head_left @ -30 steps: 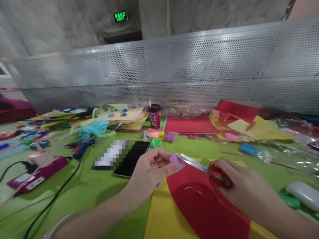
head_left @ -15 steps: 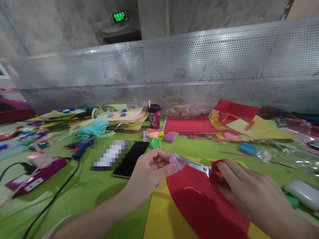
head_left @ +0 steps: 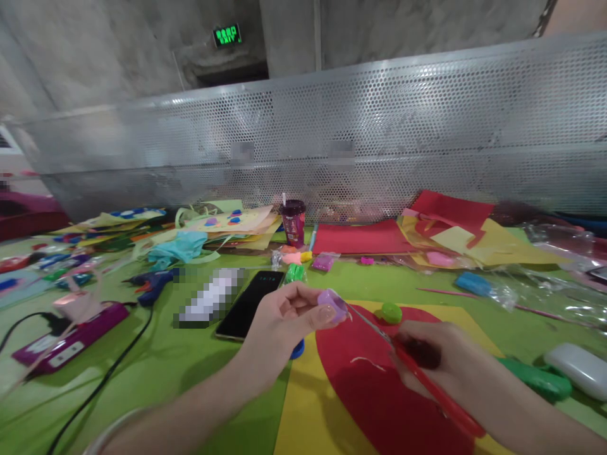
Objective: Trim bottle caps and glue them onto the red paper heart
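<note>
Scissors have turned edge-on in the curled right hand — tips by purple piece (pinched in fingertips of left hand).

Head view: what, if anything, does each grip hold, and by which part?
The left grip pinches the purple piece by its left side; the right grip holds the scissors by their red handles.

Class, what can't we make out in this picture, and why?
Head view: part of the purple piece, behind the left hand.
Head view: whether the scissors touch it; tips blurred.
Head view: part of the black phone, behind that hand.
Head view: rest of the right forearm, cut off by the edge.
</note>
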`<state>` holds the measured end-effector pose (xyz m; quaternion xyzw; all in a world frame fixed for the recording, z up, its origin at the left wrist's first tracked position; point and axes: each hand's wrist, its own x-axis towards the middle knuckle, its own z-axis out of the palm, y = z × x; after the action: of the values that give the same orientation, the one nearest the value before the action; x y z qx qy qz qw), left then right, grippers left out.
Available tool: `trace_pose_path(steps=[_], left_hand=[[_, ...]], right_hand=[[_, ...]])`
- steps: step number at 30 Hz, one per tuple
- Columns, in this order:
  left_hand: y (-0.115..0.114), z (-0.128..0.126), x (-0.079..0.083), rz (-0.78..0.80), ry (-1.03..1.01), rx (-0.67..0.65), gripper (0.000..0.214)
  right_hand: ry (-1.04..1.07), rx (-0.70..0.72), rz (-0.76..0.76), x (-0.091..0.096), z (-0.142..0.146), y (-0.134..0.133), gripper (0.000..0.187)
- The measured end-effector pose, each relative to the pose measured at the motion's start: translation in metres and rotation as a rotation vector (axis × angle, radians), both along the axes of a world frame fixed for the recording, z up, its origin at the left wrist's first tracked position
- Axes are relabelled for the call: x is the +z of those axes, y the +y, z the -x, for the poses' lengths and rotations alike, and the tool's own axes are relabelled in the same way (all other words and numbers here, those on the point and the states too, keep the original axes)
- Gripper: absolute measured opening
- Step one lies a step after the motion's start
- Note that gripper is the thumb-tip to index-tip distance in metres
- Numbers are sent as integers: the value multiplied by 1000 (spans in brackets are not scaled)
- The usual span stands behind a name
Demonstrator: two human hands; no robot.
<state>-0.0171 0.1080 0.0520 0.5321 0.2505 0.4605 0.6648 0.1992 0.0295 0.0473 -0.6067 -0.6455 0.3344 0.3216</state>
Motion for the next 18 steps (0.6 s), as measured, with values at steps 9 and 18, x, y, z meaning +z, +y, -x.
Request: trace_pose_path(steps=[9,18], left_hand=[[0,1,0,-17,-52,-46,17],[3,-1,2,-4,-107,-73,17]], right_hand=[[190,94,391,13,2,-4,32],[538,-40,453,5,0,-12,64]])
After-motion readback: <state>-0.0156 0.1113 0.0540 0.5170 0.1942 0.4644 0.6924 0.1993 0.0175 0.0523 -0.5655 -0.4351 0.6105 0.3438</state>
